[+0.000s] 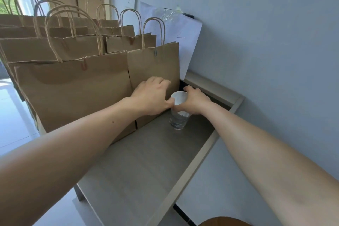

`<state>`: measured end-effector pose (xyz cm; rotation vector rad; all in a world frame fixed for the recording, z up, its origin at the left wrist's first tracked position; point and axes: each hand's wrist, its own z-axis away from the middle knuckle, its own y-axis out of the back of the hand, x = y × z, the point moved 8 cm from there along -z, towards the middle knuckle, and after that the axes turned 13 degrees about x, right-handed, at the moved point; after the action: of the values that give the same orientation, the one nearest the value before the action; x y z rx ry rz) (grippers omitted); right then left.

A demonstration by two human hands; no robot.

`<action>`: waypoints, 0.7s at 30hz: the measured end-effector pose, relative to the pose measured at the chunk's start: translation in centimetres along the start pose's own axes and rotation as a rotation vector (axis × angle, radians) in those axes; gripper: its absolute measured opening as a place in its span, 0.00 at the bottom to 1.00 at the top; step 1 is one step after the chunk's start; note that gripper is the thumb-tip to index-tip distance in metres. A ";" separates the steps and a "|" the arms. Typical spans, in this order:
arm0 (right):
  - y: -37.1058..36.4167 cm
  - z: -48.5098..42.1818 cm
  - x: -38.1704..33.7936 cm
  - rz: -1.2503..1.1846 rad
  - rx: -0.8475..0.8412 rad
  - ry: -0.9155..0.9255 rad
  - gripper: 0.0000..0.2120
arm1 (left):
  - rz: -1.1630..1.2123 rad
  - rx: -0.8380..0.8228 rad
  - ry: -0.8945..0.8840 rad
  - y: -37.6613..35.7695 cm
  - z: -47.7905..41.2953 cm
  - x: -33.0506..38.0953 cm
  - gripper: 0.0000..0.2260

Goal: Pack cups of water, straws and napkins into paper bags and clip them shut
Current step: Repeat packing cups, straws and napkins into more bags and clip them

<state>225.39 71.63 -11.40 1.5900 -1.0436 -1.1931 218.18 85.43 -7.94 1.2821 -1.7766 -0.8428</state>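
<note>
Grey rimmed tabletop (146,161) by a pale wall: a cup of water (179,121) stands on it, its white lid (178,97) gripped by the right hand (196,102). The left hand (152,97) rests loosely bent on the nearest paper bag (154,66), its thumb touching the lid.

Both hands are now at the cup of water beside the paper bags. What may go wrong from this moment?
1. The right hand grips the cup only around its white top. The cup holds water, so a tilt or a hard squeeze may spill it.
2. The nearest paper bag stands right beside the cup, with the left hand against it. Spilled water could soak the paper.
</note>
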 end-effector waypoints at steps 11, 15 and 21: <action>18.2 5.1 9.1 -0.291 0.405 -0.136 0.51 | 0.064 0.072 -0.102 4.2 -3.5 9.5 0.29; 22.3 10.8 14.8 -0.276 0.500 -0.200 0.49 | 0.113 0.050 -0.188 3.6 -3.1 16.6 0.30; 21.1 21.0 25.0 -0.229 0.447 -0.336 0.47 | 0.188 -0.078 -0.260 -2.0 2.1 28.3 0.31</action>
<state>207.16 38.93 -0.91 1.9329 -1.4505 -1.4922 211.79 57.87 -4.80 0.9712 -2.0098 -0.9951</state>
